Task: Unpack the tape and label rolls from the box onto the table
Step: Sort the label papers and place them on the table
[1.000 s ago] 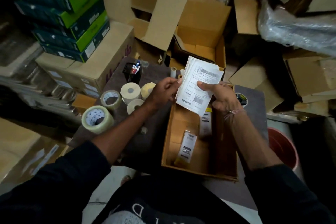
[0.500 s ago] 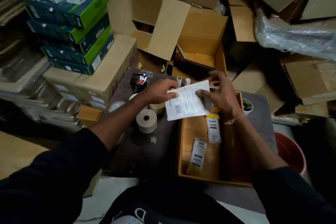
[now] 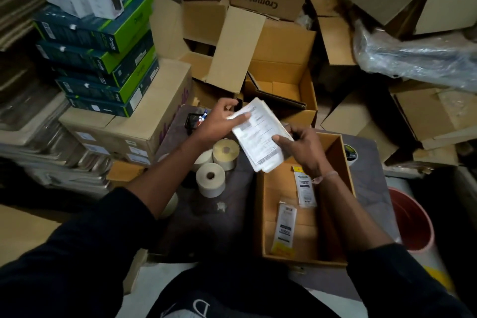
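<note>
A stack of white printed labels (image 3: 260, 134) is held above the far end of the open cardboard box (image 3: 344, 188). My left hand (image 3: 219, 124) pinches its far left edge, and my right hand (image 3: 302, 148) grips its near right side. Two flat label packets (image 3: 285, 227) lie on the box floor. Label rolls (image 3: 210, 179) stand on the dark table (image 3: 206, 227) left of the box, under my left forearm. A tape roll (image 3: 170, 204) is mostly hidden by that arm.
Green and dark boxes (image 3: 103, 59) are stacked on a carton at the left. Open cartons (image 3: 281, 80) pile up behind the table. A pen holder (image 3: 196, 120) stands at the table's far edge. A red bucket (image 3: 410, 219) sits at the right, a tape roll (image 3: 351, 153) beside the box.
The label stack has turned and tilted between both hands, moving slightly right over the box's far end. The camera view has shifted, hiding the tape rolls on the left.
</note>
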`<state>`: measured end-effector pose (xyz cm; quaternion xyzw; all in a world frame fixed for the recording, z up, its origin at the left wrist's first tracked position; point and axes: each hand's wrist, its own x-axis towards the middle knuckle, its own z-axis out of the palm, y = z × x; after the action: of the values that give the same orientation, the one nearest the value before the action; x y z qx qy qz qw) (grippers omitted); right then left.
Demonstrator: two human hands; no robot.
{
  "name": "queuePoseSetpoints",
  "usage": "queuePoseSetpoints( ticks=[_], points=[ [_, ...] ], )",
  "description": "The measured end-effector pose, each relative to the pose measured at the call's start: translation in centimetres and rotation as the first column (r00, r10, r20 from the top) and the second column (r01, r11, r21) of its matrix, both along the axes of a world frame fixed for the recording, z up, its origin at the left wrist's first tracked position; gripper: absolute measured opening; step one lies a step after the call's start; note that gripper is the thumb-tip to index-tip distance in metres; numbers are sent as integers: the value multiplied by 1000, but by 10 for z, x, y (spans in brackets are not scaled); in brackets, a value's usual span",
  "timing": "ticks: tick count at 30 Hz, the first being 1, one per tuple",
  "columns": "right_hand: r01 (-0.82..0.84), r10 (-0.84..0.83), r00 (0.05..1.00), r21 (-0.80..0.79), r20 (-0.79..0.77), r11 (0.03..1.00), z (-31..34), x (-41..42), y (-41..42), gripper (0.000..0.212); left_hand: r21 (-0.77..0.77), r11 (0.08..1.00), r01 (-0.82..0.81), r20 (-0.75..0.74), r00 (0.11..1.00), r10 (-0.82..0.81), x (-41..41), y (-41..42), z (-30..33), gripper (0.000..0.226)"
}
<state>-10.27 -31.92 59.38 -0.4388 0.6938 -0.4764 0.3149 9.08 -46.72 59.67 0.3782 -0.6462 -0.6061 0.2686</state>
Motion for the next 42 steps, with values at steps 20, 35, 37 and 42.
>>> queuePoseSetpoints(
  ticks=[20,35,37,42],
  points=[
    [211,-196,918,-7,344,977,-7,64,-18,20,171,983,-73,-165,981,102,31,27,-42,37],
    [291,-293,901,57,318,955,-10,67,-26,14,278,947,-162,-199,955,221,42,12,-50,42],
    [285,-289,901,62,324,957,-9,66,-27,13,266,951,-157,-220,951,219,42,13,-47,41],
    [271,-290,902,104,321,957,-5,69,-32,14,385,918,-92,-251,947,200,40,11,-45,25]
  ],
)
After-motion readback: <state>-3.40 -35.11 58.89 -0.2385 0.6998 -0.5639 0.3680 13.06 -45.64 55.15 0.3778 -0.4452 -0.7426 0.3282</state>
